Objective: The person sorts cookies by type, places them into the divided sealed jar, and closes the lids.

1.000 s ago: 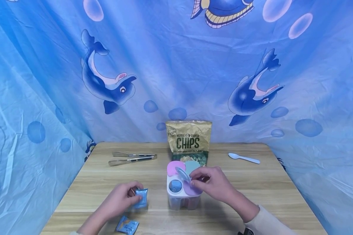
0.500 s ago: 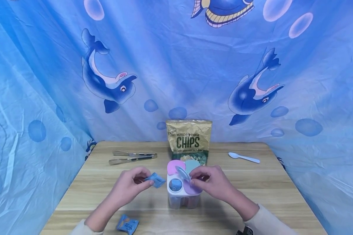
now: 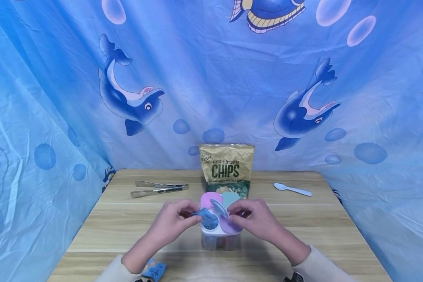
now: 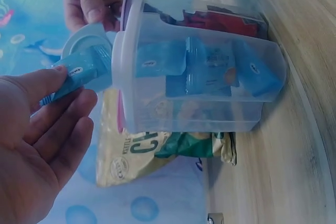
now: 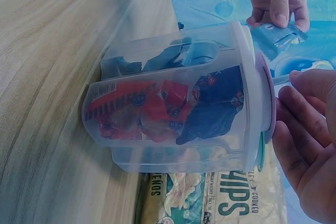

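My left hand point(image 3: 172, 223) pinches a small blue snack packet point(image 4: 81, 72) between thumb and fingers, right over the round opening of a clear plastic container point(image 3: 211, 243) with a white top. My right hand point(image 3: 255, 219) holds up that opening's light blue flip lid point(image 3: 218, 207), thumb and fingertips at its edge. Pink, green and purple lids cover the other openings. Through the wall in the left wrist view, several blue packets point(image 4: 210, 66) lie in the compartment below the opening. Red and dark packets point(image 5: 152, 111) fill the neighbouring compartment in the right wrist view.
A bag of chips point(image 3: 226, 166) stands just behind the container. Metal tongs point(image 3: 158, 190) lie at the back left and a pale spoon point(image 3: 292, 189) at the back right. Another blue packet point(image 3: 156, 271) lies near the front, partly hidden by the left forearm.
My left hand has lifted the blue packet and carried it right, from beside the container to over the open compartment. The right hand has stayed still, holding the lid.
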Demonstrator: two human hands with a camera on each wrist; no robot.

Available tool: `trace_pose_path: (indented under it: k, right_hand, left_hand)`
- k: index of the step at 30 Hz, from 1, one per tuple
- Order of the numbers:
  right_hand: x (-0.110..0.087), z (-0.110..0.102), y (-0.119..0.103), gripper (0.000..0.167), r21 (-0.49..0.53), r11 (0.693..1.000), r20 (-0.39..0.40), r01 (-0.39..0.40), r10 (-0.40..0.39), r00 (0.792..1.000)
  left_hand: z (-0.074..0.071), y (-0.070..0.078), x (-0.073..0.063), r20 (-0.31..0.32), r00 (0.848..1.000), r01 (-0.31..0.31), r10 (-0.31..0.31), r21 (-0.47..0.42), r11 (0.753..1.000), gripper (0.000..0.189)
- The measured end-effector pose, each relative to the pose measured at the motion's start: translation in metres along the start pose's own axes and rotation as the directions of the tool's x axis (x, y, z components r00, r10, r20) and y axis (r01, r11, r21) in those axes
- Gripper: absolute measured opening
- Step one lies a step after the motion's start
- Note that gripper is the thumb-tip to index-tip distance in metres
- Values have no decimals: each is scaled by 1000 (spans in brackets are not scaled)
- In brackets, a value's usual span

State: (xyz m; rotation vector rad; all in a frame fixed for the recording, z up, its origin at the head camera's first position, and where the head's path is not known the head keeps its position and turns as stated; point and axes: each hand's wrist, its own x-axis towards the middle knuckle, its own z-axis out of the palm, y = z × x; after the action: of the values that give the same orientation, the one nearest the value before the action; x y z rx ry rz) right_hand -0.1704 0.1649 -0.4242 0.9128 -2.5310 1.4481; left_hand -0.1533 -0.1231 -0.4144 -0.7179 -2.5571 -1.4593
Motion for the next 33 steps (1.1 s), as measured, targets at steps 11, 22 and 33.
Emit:
trace_pose_path:
  k: [11,22,33]
  right_hand:
    - [0,0,0,16,2,1000,12,-8,7,1000]
    - [0,0,1,17,-2,1000,7,9,-9,1000]
    - [0,-1,2,17,-1,1000,6,1,-1,1000]
  left_hand:
    - [11,0,7,96,991,-109,97,134,985,12]
    - [19,7,12,144,979,-184,144,323,928,11]
    - [22,5,15,302,931,-324,205,428,844,12]
